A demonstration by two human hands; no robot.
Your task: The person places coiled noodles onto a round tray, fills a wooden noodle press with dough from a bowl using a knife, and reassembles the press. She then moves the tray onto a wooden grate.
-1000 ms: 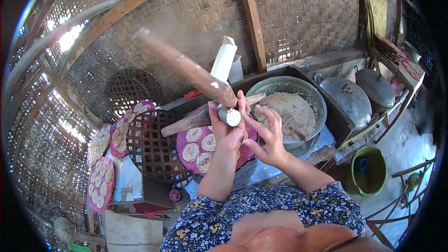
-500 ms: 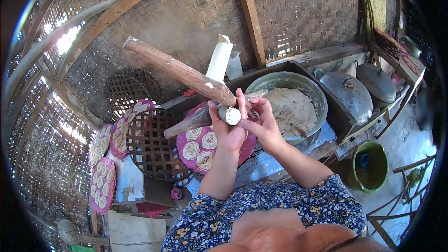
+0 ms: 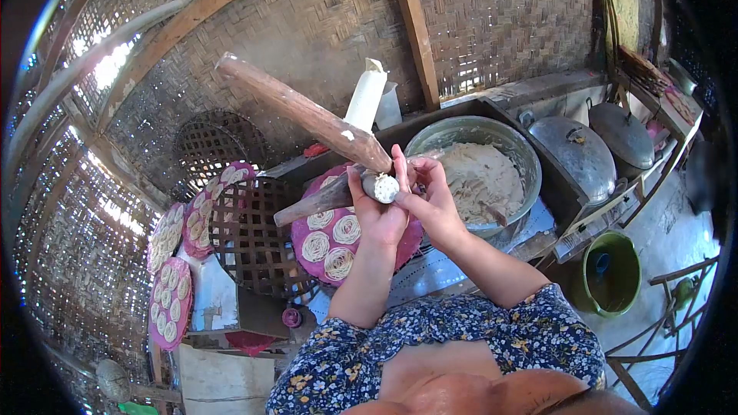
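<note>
A wooden noodle press (image 3: 307, 111) with thick brown arms is held up in front of me. Its round nozzle end (image 3: 385, 189), dotted with white dough, faces me, and a pale cylinder (image 3: 364, 100) stands up behind the arms. My left hand (image 3: 380, 223) cups the nozzle from below, thumb on one side and fingers on the other. On the other side, my right hand (image 3: 432, 200) has curled fingers, its thumb against the nozzle's edge. Below and behind lies a round pink mat (image 3: 319, 240) bearing several coiled noodle nests (image 3: 338, 263).
A metal basin (image 3: 530, 184) of dough (image 3: 484, 177) stands right of my hands, beside lidded pots (image 3: 573, 157). A dark woven basket tray (image 3: 257, 242) and more pink mats (image 3: 171, 323) are at left. On the floor at right sits a green bucket (image 3: 611, 273).
The press arms and pale cylinder have shifted slightly right and down in view. Both hands keep nearly the same grip around the nozzle.
</note>
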